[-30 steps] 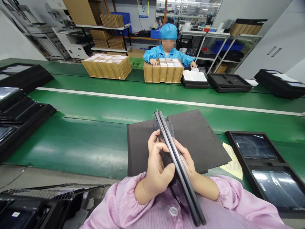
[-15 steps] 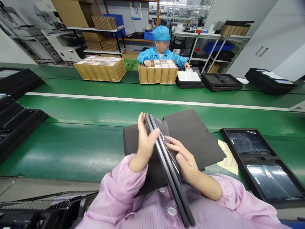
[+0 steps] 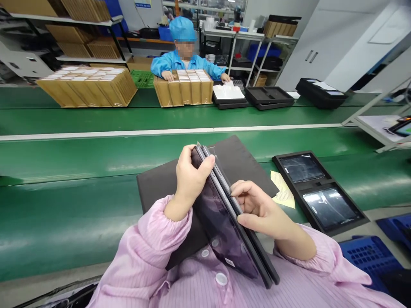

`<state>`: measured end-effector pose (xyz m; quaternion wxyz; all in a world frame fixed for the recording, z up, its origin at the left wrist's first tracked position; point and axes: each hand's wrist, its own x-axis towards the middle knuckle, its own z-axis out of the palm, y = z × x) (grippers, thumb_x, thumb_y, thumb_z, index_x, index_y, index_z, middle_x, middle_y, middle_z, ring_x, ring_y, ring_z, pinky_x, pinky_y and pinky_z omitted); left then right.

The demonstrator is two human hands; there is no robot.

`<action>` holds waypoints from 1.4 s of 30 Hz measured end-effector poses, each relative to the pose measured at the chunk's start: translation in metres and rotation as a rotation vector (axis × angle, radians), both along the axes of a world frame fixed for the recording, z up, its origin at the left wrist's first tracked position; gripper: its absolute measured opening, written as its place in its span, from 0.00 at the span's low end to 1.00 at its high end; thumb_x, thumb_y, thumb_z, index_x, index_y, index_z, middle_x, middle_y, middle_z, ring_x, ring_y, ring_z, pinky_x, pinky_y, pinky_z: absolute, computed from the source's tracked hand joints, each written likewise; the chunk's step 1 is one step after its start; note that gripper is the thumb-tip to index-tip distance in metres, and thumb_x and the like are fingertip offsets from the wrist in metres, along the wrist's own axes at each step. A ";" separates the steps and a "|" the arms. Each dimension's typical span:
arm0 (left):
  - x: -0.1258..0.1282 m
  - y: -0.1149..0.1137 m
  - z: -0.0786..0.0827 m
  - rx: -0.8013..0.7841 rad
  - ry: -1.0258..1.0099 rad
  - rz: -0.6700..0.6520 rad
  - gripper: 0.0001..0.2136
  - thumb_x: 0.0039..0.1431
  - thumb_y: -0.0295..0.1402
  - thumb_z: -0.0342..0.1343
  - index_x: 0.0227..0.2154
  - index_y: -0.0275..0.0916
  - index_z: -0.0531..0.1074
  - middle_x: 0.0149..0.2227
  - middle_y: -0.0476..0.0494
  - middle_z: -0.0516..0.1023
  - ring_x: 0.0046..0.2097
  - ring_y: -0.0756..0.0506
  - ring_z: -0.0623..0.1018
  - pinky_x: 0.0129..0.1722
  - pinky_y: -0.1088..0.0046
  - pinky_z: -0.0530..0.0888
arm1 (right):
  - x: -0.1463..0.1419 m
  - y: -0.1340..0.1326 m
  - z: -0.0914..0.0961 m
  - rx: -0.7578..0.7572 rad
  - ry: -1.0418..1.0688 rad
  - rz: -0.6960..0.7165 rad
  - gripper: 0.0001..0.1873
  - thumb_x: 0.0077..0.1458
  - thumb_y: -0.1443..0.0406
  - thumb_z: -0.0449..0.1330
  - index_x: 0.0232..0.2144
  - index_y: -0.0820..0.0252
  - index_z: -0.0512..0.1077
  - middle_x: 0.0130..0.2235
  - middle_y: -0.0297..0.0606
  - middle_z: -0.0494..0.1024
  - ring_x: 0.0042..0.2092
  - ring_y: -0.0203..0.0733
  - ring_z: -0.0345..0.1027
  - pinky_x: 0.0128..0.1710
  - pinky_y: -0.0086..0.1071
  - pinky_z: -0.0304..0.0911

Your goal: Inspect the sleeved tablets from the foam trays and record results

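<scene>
Two slim dark tablets [image 3: 224, 222] stand on edge, face to face or nearly so, tilted against my front. The left one shows a glossy screen with a small white label low down. My left hand [image 3: 191, 175] is closed around their upper end, its thumb across the top edges. My right hand [image 3: 257, 209] is at the right-hand tablet, curled fingertips and thumb on its edge. Beneath them, black flat sheets [image 3: 237, 167] lie on the green bench; the tablets and my forearm partly cover them.
Right of the sheets lies a black tray [image 3: 297, 184] holding two film-covered screens, beside a yellow dotted paper [image 3: 282, 190]. Across the green bench [image 3: 96, 158], a person in blue [image 3: 183, 55] handles a cardboard divider box [image 3: 183, 92]. Blue plastic baskets [image 3: 366, 256] stand low at right.
The view has swung right. The tablets have turned so the left screen shows, and my right hand has shifted from flat against the right side to curled fingers at the edge.
</scene>
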<state>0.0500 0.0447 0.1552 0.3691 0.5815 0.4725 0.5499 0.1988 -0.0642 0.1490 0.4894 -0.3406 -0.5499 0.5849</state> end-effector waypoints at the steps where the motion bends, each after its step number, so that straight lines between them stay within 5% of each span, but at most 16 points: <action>1: 0.001 0.000 0.000 0.001 -0.001 -0.004 0.15 0.42 0.41 0.59 0.31 0.41 0.65 0.29 0.51 0.69 0.33 0.47 0.69 0.37 0.69 0.66 | 0.001 0.000 0.002 0.031 -0.014 -0.008 0.13 0.54 0.60 0.63 0.39 0.53 0.64 0.36 0.33 0.61 0.30 0.33 0.57 0.28 0.27 0.58; 7: 0.003 -0.001 0.000 0.001 -0.010 -0.003 0.16 0.40 0.42 0.59 0.31 0.41 0.64 0.29 0.51 0.68 0.33 0.47 0.69 0.38 0.69 0.66 | 0.006 0.000 0.010 0.119 -0.110 0.007 0.09 0.52 0.72 0.59 0.34 0.55 0.63 0.36 0.33 0.59 0.29 0.31 0.53 0.27 0.26 0.55; 28: -0.009 0.001 -0.014 0.055 -0.147 -0.063 0.17 0.44 0.48 0.56 0.32 0.41 0.63 0.30 0.50 0.65 0.32 0.48 0.66 0.36 0.71 0.65 | -0.009 0.000 0.019 0.107 -0.187 0.048 0.12 0.47 0.75 0.56 0.33 0.55 0.62 0.37 0.33 0.61 0.29 0.31 0.55 0.25 0.25 0.59; 42: -0.003 0.005 -0.016 0.037 -0.101 -0.025 0.17 0.43 0.46 0.58 0.32 0.41 0.64 0.28 0.52 0.66 0.31 0.49 0.66 0.34 0.72 0.64 | 0.007 0.002 0.052 0.105 -0.644 0.145 0.13 0.47 0.76 0.56 0.30 0.56 0.57 0.37 0.32 0.60 0.32 0.32 0.58 0.29 0.26 0.61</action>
